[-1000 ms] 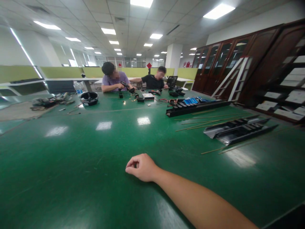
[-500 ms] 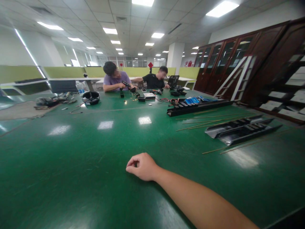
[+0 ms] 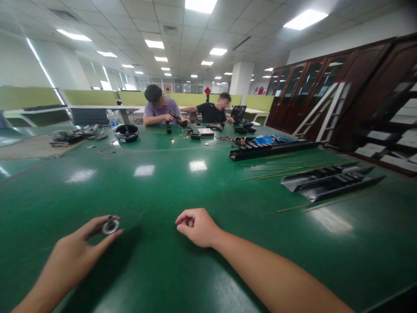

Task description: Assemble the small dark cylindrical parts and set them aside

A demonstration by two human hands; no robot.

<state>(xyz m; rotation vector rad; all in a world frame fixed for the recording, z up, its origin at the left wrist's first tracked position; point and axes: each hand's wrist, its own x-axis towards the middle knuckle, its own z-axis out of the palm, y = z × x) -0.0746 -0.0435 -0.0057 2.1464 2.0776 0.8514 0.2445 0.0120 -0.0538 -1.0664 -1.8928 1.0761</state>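
Observation:
At the lower left, my left hand [image 3: 73, 252] pinches a small round metal part [image 3: 110, 225] with a ring-shaped face between thumb and fingertips. It is held above the green table [image 3: 156, 278], and its shadow falls to the right of the hand. Near the middle, my right hand [image 3: 197, 227] rests on the tabletop with its fingers curled in and the thumb close to the index finger. Nothing shows in the small gap between them. A stretch of bare tabletop separates the two hands.
Black metal channels [image 3: 335, 184] and thin brass-coloured rods [image 3: 270, 175] lie at the right. Farther back are a long black rail [image 3: 276, 150], a black round container [image 3: 126, 134] and scattered parts. Two people [image 3: 161, 108] sit across the table, one holding a power drill [image 3: 176, 116].
My left hand has come into view from the lower left with the round metal part in its fingers. My right hand stays nearly still; the view shifts slightly.

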